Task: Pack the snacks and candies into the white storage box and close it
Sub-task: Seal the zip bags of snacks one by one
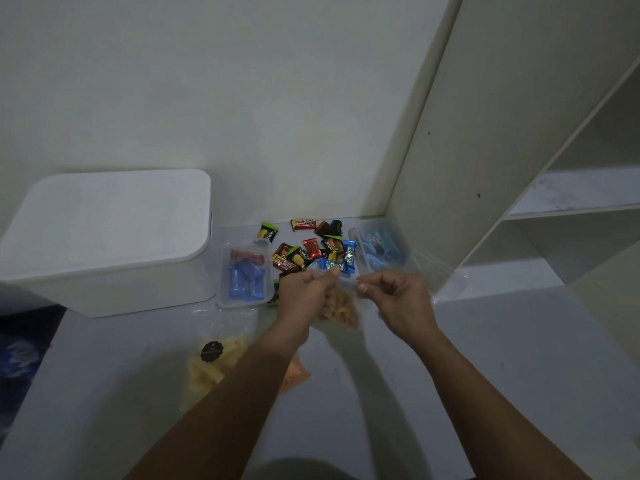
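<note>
We see the white storage box [104, 237] at the far left of the pale surface [485, 375], lid on, rounded corners, plain white. Just right of the box sits a clear tub [244, 275] with blue and red wrapped bars inside, touching or nearly touching the box wall. Further right of the box, a loose pile of wrapped candies [311, 247] in black, red, green and blue lies against the back wall, and beyond that pile a second clear tub [379, 245] holds blue packs, beside the shelf unit [519, 168]. Nearer to us than the box, a clear bag of yellow sticks [214, 365] with a dark round label lies flat; an orange snack bag [294, 374] is half hidden under the left forearm. Right of the box, in front of the candy pile, both hands hold up a clear bag of brown snacks [341, 308]: left hand [304, 289] pinches its top edge with curled fingers, right hand [398, 296] pinches the same edge, thumb and forefinger closed on it. Hands block the pile's near part.
</note>
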{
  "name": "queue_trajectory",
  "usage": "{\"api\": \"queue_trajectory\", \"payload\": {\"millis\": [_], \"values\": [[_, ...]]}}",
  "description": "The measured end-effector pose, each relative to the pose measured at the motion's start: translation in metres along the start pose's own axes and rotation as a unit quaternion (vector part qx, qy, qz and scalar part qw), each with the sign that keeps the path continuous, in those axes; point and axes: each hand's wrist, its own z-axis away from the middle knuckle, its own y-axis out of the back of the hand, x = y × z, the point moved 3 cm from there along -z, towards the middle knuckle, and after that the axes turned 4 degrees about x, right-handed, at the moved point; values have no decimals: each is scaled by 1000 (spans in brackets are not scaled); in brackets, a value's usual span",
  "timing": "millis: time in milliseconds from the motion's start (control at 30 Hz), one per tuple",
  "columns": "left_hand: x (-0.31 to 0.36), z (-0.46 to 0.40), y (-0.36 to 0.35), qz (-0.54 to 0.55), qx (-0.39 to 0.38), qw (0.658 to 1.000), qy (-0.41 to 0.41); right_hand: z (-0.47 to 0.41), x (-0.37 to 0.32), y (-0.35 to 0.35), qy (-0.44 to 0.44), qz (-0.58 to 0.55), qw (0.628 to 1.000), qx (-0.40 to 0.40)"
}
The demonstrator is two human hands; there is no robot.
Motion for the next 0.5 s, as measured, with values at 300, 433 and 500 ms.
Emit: {"api": "queue_trajectory", "payload": {"millis": [300, 433, 500], "values": [[2, 1, -1, 24, -21, 999, 6, 1, 4, -3, -30, -68, 997, -30], [-1, 2, -4, -25, -37, 999, -28, -3, 11, -7, -57, -38, 997, -37], [-3, 1, -5, -32, -40, 998, -33, -3, 12, -7, -67, -29, 996, -41]]}}
